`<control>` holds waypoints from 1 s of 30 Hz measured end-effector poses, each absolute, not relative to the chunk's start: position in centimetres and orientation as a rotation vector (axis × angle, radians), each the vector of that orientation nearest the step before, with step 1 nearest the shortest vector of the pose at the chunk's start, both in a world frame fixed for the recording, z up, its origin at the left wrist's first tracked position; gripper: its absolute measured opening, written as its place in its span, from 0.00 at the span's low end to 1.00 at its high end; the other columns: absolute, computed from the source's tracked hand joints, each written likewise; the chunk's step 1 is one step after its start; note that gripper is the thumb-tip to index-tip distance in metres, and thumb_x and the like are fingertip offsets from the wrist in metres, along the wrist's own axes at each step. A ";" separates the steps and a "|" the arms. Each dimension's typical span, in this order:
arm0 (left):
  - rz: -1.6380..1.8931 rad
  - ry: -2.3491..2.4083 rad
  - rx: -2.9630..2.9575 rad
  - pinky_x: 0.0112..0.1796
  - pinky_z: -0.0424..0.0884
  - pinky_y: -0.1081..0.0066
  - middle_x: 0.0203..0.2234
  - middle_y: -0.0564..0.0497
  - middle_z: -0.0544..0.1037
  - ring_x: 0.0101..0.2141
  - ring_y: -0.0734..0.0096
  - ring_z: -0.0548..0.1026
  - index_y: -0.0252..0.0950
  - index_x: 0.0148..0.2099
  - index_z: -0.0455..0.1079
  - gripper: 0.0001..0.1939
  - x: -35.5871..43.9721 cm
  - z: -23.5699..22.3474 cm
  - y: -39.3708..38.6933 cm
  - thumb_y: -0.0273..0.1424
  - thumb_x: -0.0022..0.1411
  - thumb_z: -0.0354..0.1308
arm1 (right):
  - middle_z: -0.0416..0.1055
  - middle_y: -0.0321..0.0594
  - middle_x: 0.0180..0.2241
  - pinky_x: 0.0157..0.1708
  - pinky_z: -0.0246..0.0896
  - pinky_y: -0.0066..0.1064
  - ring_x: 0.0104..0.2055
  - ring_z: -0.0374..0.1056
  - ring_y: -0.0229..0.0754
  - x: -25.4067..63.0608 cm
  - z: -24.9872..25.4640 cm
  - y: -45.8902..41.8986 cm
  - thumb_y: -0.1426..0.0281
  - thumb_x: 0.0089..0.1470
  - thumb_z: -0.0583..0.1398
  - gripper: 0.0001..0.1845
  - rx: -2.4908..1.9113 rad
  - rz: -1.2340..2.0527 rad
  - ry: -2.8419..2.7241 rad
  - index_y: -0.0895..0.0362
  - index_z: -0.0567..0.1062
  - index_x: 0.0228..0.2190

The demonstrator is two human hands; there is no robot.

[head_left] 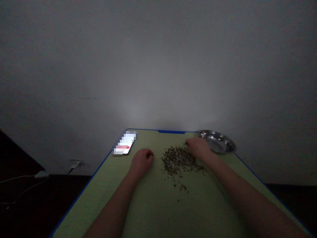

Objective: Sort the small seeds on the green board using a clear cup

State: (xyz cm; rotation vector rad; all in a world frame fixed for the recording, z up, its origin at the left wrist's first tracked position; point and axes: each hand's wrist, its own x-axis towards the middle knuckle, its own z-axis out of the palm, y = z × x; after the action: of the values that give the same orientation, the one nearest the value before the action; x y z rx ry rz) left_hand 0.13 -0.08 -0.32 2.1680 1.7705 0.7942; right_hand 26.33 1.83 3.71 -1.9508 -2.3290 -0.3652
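Small dark brown grains, like peppercorns or seeds, lie in a loose pile (pixel 177 160) on the pale green tabletop (pixel 153 205). A few stray ones are scattered toward the near side. Left of the pile, my left hand (pixel 143 162) rests on the table with its fingers curled in and the thumb against them; what they hold, if anything, is too small to make out. At the pile's far right edge my right hand (pixel 198 147) reaches down, fingertips pressed together near a dark bit on the table. Its grip is mostly hidden by the back of the hand.
A shiny steel bowl (pixel 224 145) stands at the table's far right corner, just beyond my right hand. At the far left lies a phone (pixel 125 142) with a lit screen. Behind the table rises a plain wall (pixel 158 72). White cables (pixel 42 174) run along the left.
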 end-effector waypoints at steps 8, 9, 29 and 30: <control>0.822 1.762 2.180 0.38 0.65 0.69 0.31 0.47 0.75 0.35 0.67 0.71 0.34 0.33 0.72 0.09 0.1 -0.4 0.0 0.26 0.52 0.50 | 0.77 0.46 0.35 0.36 0.61 0.34 0.38 0.72 0.48 24.4 4.5 -0.7 0.71 0.56 0.52 0.15 -1.853 -0.345 -2.391 0.54 0.78 0.39; 0.819 1.761 2.184 0.38 0.65 0.69 0.31 0.47 0.75 0.35 0.67 0.71 0.34 0.32 0.72 0.09 0.1 -0.4 0.0 0.26 0.52 0.50 | 0.77 0.45 0.35 0.36 0.60 0.33 0.38 0.72 0.47 24.3 4.6 -0.9 0.70 0.56 0.52 0.15 -1.843 -0.337 -2.395 0.53 0.78 0.39; 0.790 1.770 2.187 0.38 0.65 0.68 0.32 0.46 0.76 0.36 0.66 0.71 0.34 0.33 0.73 0.10 0.2 -0.3 0.0 0.27 0.53 0.50 | 0.76 0.39 0.26 0.23 0.46 0.28 0.26 0.68 0.39 24.0 4.8 -5.6 0.71 0.53 0.55 0.10 -1.574 -0.281 -2.538 0.52 0.78 0.30; 0.790 1.768 2.192 0.39 0.65 0.68 0.32 0.46 0.76 0.36 0.66 0.71 0.34 0.33 0.73 0.10 0.2 -0.3 0.0 0.27 0.53 0.50 | 0.76 0.39 0.26 0.23 0.46 0.28 0.25 0.68 0.38 23.9 4.8 -5.8 0.71 0.53 0.55 0.10 -1.573 -0.281 -2.542 0.52 0.78 0.30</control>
State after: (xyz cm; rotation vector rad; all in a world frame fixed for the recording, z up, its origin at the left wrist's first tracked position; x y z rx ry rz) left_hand 0.17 0.03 -0.29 2.1918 1.7679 0.7902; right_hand 23.94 -5.78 4.79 -1.5734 -2.5420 -0.2809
